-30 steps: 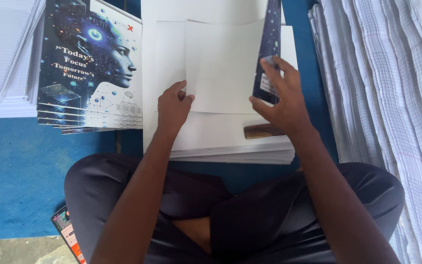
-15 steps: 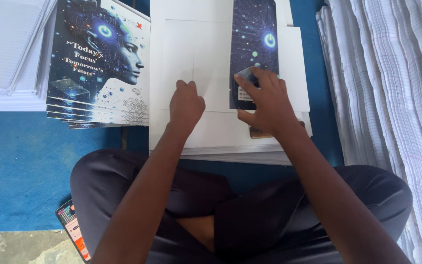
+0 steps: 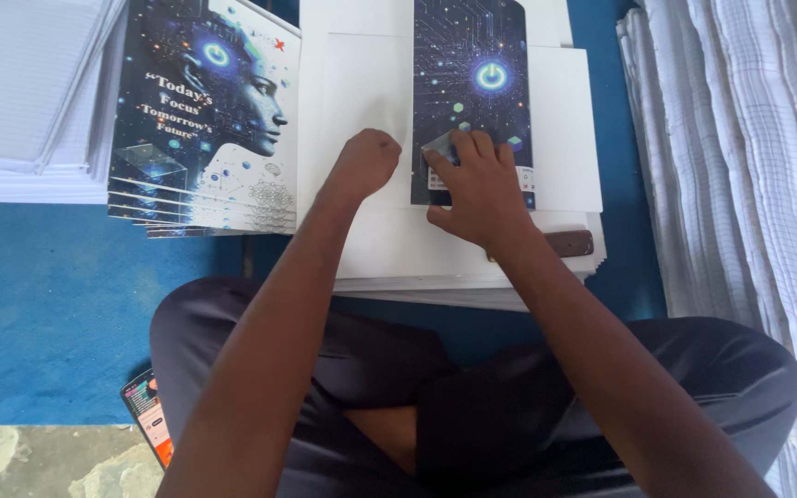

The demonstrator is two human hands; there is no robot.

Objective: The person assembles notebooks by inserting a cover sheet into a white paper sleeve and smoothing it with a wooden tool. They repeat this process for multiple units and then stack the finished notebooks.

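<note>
Head camera looks straight down at a person sitting cross-legged on a blue floor [image 3: 39, 323], dark trousers filling the lower half of the view. At far left sits a stack of ruled white sheets [image 3: 20, 92], its edges fanned a little. Just beside it, to the right, lies a pile of printed covers [image 3: 200, 120], dark blue with a pale profile head and a glowing ring on the top one. Low down by the person's left knee a phone [image 3: 148, 417] lies on the floor, its screen lit in orange and pink. In the middle a white paper stack [image 3: 362, 249] rests in front of the legs, and on it lies a folded cover sheet [image 3: 560, 120], white on its right part with a dark blue printed panel [image 3: 470, 65] showing circuit lines and a glowing round symbol. The left hand [image 3: 366, 164] is curled into a loose fist and presses knuckles-down on the white paper just left of that panel, holding nothing. The right hand [image 3: 472, 184] lies flat with fingers spread on the lower end of the printed panel, pressing it down rather than gripping it; something small and pale seems to sit under its fingertips, though it is hard to make out. A small brown block [image 3: 569, 243] lies on the stack just right of the right wrist. At far right, ruled gridded sheets [image 3: 740, 166] stand packed in a tall, fanned pile.
</note>
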